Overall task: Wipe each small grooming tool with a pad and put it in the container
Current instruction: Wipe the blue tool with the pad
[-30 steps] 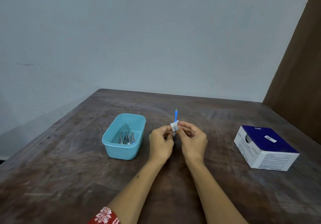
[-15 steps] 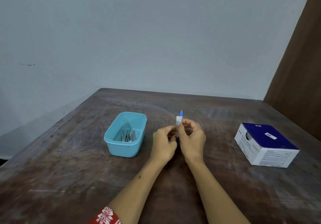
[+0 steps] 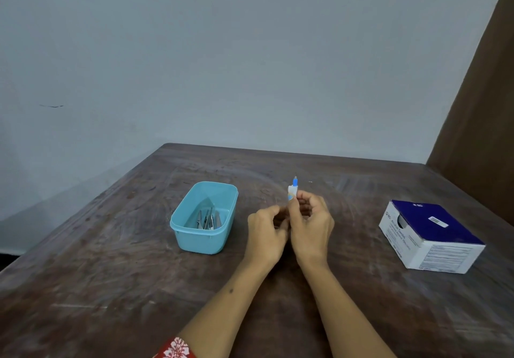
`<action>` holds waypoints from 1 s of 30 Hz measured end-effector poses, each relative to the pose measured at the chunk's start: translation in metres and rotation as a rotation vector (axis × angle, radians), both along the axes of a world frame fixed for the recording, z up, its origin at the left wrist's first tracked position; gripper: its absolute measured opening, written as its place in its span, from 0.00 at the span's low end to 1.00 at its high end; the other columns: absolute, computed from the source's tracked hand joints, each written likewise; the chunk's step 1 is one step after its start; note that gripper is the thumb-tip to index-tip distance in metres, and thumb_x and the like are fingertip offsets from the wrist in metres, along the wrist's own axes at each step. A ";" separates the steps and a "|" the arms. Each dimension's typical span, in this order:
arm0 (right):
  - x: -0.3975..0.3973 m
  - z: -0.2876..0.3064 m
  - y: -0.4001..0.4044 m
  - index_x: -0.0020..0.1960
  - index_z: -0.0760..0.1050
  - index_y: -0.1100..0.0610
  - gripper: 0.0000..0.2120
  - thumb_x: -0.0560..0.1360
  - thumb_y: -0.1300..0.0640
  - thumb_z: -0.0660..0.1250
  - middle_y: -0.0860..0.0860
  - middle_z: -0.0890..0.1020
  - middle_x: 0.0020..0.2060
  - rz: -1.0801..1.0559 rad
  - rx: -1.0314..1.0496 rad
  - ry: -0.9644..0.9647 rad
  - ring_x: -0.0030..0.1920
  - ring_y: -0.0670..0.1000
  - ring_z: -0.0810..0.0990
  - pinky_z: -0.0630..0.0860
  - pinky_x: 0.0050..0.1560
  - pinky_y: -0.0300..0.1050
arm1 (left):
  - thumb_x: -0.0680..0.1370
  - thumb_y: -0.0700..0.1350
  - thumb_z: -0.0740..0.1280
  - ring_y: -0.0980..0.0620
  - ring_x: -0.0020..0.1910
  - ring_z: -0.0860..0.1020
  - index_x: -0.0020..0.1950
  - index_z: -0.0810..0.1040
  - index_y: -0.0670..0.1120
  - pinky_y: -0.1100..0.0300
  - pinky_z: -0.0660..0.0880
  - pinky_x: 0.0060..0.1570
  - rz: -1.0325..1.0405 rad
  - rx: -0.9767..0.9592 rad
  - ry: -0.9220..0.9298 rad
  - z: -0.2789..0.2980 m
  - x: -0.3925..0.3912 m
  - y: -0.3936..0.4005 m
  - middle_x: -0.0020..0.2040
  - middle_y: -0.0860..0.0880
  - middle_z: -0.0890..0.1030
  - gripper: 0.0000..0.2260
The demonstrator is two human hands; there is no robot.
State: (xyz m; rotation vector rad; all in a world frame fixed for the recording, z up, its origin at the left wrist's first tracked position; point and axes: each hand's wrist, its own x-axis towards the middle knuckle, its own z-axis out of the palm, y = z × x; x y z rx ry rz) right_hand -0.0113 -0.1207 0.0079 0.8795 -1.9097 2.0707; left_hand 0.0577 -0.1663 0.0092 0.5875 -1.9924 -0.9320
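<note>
We hold our two hands close together over the middle of the dark wooden table (image 3: 116,268), knuckles nearly touching. Our right hand (image 3: 311,227) pinches a small white pad (image 3: 292,191) between thumb and fingertips, and the pad is wrapped around a slim blue grooming tool (image 3: 294,182) that stands nearly upright, its tip pointing toward twelve o'clock. Only the top of the tool shows above the pad; the lower part is hidden behind our fingers. Our left hand (image 3: 265,231) has its fingers curled inward at nine o'clock of the right hand, and it seems to grip the tool's lower end, though we cannot tell this for certain.

At nine o'clock of our hands, near but apart from them, sits a light blue plastic container (image 3: 194,242), open at the top, with several metal tools (image 3: 207,218) lying inside it. Well apart at three o'clock rests a white cardboard box (image 3: 434,254) with a dark blue top. A red patterned sleeve (image 3: 175,349) shows at the lower edge, on our left arm.
</note>
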 end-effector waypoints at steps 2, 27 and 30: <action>0.000 -0.001 -0.001 0.46 0.79 0.52 0.04 0.73 0.61 0.69 0.43 0.78 0.40 0.020 0.014 -0.012 0.39 0.45 0.80 0.74 0.38 0.29 | 0.73 0.33 0.66 0.60 0.41 0.80 0.51 0.83 0.42 0.78 0.71 0.41 0.033 -0.017 0.009 0.001 0.001 0.000 0.44 0.48 0.85 0.10; 0.001 0.007 0.004 0.46 0.81 0.56 0.04 0.73 0.62 0.69 0.41 0.77 0.39 -0.056 0.022 0.065 0.40 0.41 0.79 0.72 0.40 0.27 | 0.73 0.33 0.65 0.59 0.45 0.81 0.53 0.82 0.44 0.66 0.77 0.49 -0.017 -0.043 -0.026 0.002 0.005 0.002 0.46 0.49 0.85 0.13; 0.002 0.003 0.003 0.46 0.82 0.56 0.04 0.72 0.61 0.71 0.42 0.77 0.38 -0.007 0.116 0.068 0.40 0.42 0.79 0.73 0.40 0.29 | 0.73 0.32 0.65 0.60 0.42 0.81 0.53 0.83 0.45 0.72 0.74 0.44 0.035 -0.053 0.016 0.003 0.006 0.001 0.44 0.50 0.85 0.14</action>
